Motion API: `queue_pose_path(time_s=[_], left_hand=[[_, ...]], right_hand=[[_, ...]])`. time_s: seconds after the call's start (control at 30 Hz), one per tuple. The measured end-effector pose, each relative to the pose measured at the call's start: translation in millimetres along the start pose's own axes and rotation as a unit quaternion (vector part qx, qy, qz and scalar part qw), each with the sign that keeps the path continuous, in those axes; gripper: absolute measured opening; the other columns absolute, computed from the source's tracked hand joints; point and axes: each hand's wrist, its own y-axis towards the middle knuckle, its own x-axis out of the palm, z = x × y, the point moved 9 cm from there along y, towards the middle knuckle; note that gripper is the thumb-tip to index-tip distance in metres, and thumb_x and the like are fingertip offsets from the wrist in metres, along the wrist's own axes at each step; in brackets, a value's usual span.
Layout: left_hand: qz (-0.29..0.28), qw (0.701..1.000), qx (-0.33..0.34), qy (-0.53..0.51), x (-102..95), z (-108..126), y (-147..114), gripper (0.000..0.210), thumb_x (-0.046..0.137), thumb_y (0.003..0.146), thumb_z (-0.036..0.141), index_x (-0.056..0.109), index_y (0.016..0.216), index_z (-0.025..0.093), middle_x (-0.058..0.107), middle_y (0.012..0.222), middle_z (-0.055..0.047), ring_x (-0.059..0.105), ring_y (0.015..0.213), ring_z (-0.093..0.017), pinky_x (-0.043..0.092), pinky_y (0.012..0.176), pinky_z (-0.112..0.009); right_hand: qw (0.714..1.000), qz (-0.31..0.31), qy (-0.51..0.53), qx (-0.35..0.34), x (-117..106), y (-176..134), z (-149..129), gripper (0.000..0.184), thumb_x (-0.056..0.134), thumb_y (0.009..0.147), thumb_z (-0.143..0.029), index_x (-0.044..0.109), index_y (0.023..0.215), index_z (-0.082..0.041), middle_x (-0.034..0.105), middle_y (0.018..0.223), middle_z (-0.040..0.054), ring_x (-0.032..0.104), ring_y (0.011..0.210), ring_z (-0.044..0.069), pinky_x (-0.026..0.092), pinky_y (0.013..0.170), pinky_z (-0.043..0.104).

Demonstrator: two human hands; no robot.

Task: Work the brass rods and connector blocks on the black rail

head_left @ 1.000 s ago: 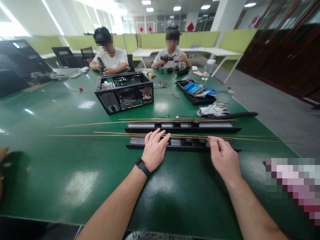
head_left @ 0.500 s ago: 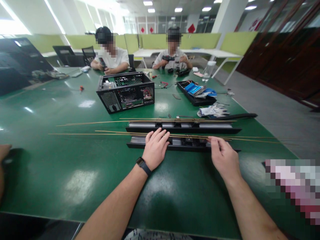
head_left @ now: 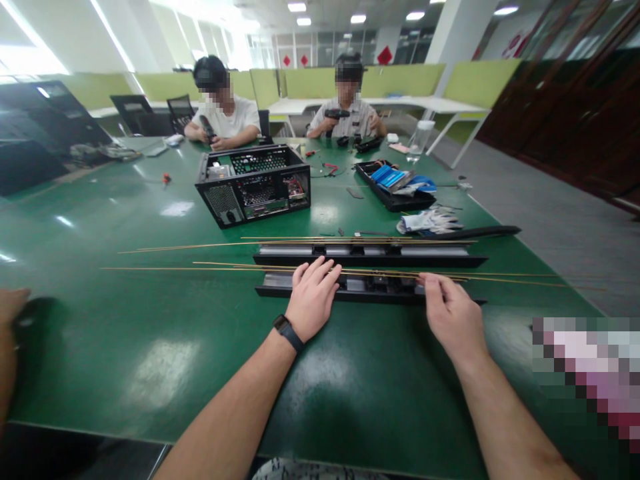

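Observation:
Two long black channels with grey inner faces lie side by side on the green table (head_left: 150,313): a near channel (head_left: 370,296) and a far channel (head_left: 370,261). Thin brass-coloured rods (head_left: 165,269) run lengthwise over the near one and stick out past both ends. More thin rods (head_left: 200,245) rest over the far channel. My left hand (head_left: 314,297) lies palm down across the near channel, its fingers stretched over the rods. At the near channel's right part, my right hand (head_left: 453,313) pinches a thin rod between thumb and fingers. The fingertips hide the gripped spot.
Beyond the channels stand an open black computer case (head_left: 255,190) and a black tray (head_left: 395,190) of blue and silver parts. White gloves (head_left: 430,221) lie behind the far channel's right end. Two people sit opposite, one holding a power drill (head_left: 336,113). Another person's hand (head_left: 13,307) shows at left.
The view has shifted slightly. Both my hands keep their places on the near channel and rods. The person opposite with the drill has moved their other hand a little.

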Motion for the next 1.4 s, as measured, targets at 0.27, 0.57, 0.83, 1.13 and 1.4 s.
queue_pose_path(time_s=[0.27, 0.57, 0.83, 1.13, 1.4], left_hand=[[-0.006, 1.0, 0.002, -0.004, 0.8, 1, -1, 0.04, 0.048, 0.105, 0.023, 0.056, 0.144, 0.023, 0.061, 0.15, -0.01, 0.046, 0.149, -0.026, 0.031, 0.122, -0.05], [-0.003, 1.0, -0.001, -0.006, 0.7, 0, -1, 0.041, 0.049, 0.104, 0.025, 0.056, 0.144, 0.023, 0.06, 0.151, -0.011, 0.045, 0.149, -0.027, 0.031, 0.123, -0.051], [0.011, 1.0, -0.008, -0.006, -4.8, -1, 0, 0.041, 0.05, 0.104, 0.027, 0.057, 0.144, 0.021, 0.062, 0.149, -0.012, 0.048, 0.147, -0.027, 0.032, 0.123, -0.051], [0.003, 1.0, -0.014, -0.002, -2.4, -3, -1, 0.037, 0.049, 0.105, 0.028, 0.06, 0.141, 0.024, 0.064, 0.146, -0.009, 0.048, 0.147, -0.026, 0.033, 0.122, -0.05], [-0.001, 1.0, -0.012, 0.001, -1.7, -1, -2, 0.038, 0.049, 0.106, 0.03, 0.058, 0.142, 0.023, 0.062, 0.148, -0.01, 0.046, 0.149, -0.026, 0.032, 0.123, -0.05]], right_hand=[[1.0, 0.005, -0.004, -0.004, 0, 1, 0, 0.05, 0.041, 0.103, -0.055, 0.077, 0.116, -0.023, 0.078, 0.11, 0.011, 0.07, 0.108, 0.032, 0.052, 0.096, 0.047], [1.0, 0.005, 0.01, 0.014, 1, 1, 4, 0.048, 0.041, 0.103, -0.054, 0.077, 0.116, -0.024, 0.079, 0.112, 0.0096, 0.071, 0.11, 0.031, 0.051, 0.097, 0.046], [0.998, 0.017, 0.005, 0.064, -6, 2, 13, 0.046, 0.043, 0.103, -0.055, 0.076, 0.114, -0.025, 0.08, 0.105, 0.0087, 0.072, 0.104, 0.031, 0.051, 0.091, 0.044], [1.0, -0.002, 0.024, -0.018, 0, -4, -12, 0.044, 0.046, 0.102, -0.053, 0.076, 0.114, -0.023, 0.078, 0.111, 0.0099, 0.071, 0.107, 0.03, 0.05, 0.096, 0.043], [0.999, 0.012, 0.025, 0.027, -1, -4, 3, 0.045, 0.043, 0.104, -0.056, 0.073, 0.118, -0.025, 0.079, 0.109, 0.0086, 0.071, 0.107, 0.03, 0.051, 0.095, 0.045]])
